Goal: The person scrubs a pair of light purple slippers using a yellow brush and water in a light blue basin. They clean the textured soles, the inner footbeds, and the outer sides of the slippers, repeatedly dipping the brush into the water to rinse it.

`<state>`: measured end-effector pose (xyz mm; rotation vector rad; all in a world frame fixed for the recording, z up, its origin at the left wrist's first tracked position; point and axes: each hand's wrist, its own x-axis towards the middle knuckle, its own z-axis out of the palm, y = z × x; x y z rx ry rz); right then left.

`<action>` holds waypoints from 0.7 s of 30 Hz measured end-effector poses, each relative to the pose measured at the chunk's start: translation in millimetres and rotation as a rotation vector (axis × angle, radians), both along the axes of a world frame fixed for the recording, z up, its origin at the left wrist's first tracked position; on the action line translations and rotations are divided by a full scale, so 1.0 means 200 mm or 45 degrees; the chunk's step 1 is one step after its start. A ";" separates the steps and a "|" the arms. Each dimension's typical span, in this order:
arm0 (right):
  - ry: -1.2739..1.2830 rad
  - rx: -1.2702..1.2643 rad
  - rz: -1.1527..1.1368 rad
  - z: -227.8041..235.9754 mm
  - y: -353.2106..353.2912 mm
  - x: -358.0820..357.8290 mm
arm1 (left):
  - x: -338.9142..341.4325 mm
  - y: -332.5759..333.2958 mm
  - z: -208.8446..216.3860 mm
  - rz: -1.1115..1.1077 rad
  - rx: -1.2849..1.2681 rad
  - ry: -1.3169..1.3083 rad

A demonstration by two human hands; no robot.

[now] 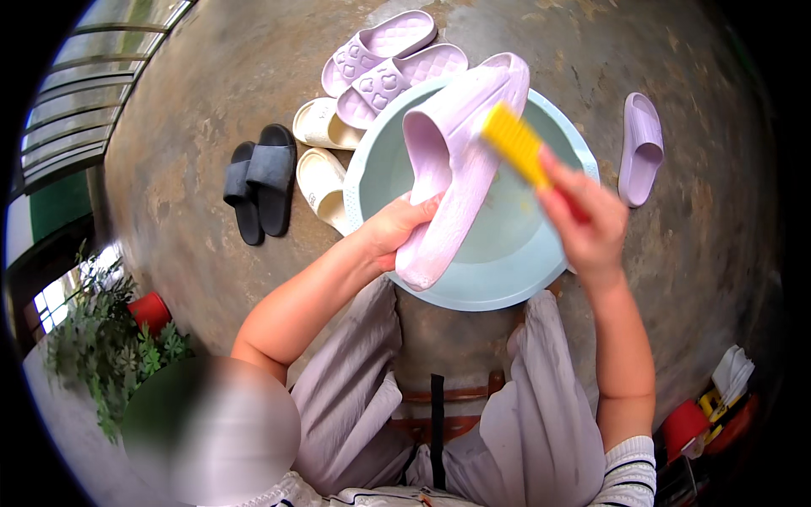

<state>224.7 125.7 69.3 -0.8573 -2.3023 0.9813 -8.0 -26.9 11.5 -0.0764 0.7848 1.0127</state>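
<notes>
My left hand (399,226) grips a lilac slide slipper (463,173) near one end, holding it tilted over a pale blue basin (494,296). White streaks, perhaps suds, show along the slipper's side. In my right hand (591,221) is a scrubbing brush (515,145), yellow at the head with red showing by my fingers. The brush head lies against or just beside the slipper's side; blur hides whether they touch. Liquid seems to fill the basin's bottom, partly hidden by the slipper.
Left of the basin are two lilac slippers (384,84), two cream slippers (319,179) and dark slippers (272,182). A single lilac slipper (642,152) lies to the right. A leafy plant (118,338) and red pot (150,313) stand lower left; a red container (683,429) is lower right.
</notes>
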 end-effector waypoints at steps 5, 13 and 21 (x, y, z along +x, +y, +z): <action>-0.041 0.094 0.157 0.06 -0.05 -0.01 | -0.01 0.00 0.01 0.009 -0.176 0.163; -0.024 0.153 0.125 0.07 -0.09 -0.03 | -0.02 -0.03 0.03 -0.048 -0.237 0.136; 0.012 0.076 0.237 0.05 -0.14 -0.03 | -0.01 -0.02 -0.02 -0.011 -0.295 0.185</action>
